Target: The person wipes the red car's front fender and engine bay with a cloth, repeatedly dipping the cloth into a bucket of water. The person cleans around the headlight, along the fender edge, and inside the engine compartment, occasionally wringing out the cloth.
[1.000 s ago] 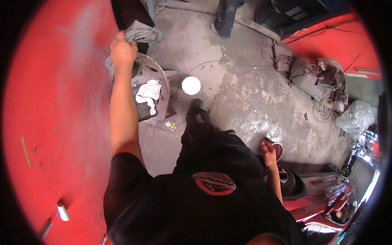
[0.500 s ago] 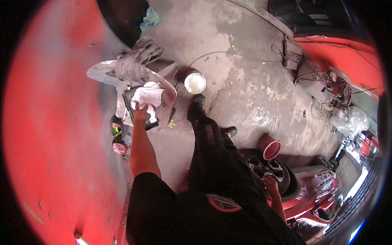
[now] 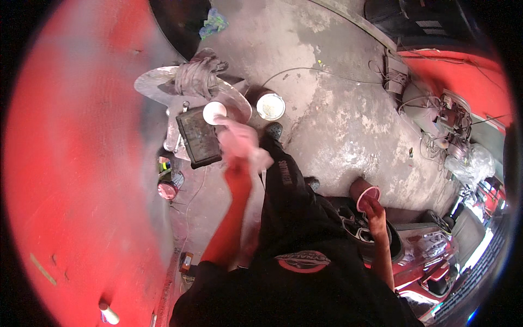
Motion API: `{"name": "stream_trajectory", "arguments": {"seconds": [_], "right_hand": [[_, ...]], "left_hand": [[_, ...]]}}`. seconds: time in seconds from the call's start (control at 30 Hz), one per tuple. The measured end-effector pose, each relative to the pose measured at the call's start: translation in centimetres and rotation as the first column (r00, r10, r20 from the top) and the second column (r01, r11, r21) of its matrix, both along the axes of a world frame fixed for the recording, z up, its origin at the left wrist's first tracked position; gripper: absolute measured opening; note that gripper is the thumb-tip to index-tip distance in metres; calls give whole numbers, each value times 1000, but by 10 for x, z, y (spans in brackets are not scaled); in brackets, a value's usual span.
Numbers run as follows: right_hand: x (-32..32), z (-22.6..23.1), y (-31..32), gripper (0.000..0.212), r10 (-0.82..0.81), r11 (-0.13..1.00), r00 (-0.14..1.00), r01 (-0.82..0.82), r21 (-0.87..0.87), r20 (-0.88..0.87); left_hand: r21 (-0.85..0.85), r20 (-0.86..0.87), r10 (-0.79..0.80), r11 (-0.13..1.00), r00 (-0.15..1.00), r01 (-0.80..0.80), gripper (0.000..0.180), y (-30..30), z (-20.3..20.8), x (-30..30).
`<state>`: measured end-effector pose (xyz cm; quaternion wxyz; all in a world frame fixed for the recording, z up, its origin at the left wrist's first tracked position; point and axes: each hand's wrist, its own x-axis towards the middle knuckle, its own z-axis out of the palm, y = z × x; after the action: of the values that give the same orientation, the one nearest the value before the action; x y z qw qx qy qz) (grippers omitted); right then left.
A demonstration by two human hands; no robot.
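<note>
My left hand (image 3: 238, 173) is closed on a pale pink-white cloth (image 3: 239, 139), blurred by motion, between a dark rectangular tray (image 3: 197, 133) and my leg. A round white container (image 3: 214, 113) stands at the tray's far end. The tray rests on a dusty stand (image 3: 173, 125) with a wrench (image 3: 178, 136) beside it. Over to the right, my right hand (image 3: 375, 211) is at the rim of a dull red bucket (image 3: 359, 188). Its fingers reach across the bucket's mouth, and whether they grip is unclear. Under that arm lies a wheel (image 3: 362, 234) with a tyre.
A bundle of grey cloth (image 3: 197, 76) lies on the stand. Beyond my foot is a white-rimmed bucket (image 3: 271, 106). A red panel (image 3: 81, 163) fills the left side. A compressor-like machine (image 3: 455, 117) with cables stands far right, and a hose (image 3: 321, 70) crosses the floor.
My left hand has lifted the cloth off the tray and brought it right, uncovering the tray's dark surface. My right hand has moved from the wheel up to the red bucket's rim.
</note>
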<state>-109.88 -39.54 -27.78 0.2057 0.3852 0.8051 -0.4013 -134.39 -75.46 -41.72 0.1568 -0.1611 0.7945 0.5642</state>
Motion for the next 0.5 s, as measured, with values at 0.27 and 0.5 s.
{"name": "stream_trajectory", "arguments": {"seconds": [0.27, 0.5], "right_hand": [[-36, -13, -62, 50, -840, 10, 542, -45, -999, -33], [62, 18, -53, 44, -869, 392, 108, 746, -539, -483]], "left_hand": [[613, -388, -447, 528, 806, 588, 23, 199, 144, 77], [305, -646, -713, 88, 274, 948, 42, 282, 159, 198]]}}
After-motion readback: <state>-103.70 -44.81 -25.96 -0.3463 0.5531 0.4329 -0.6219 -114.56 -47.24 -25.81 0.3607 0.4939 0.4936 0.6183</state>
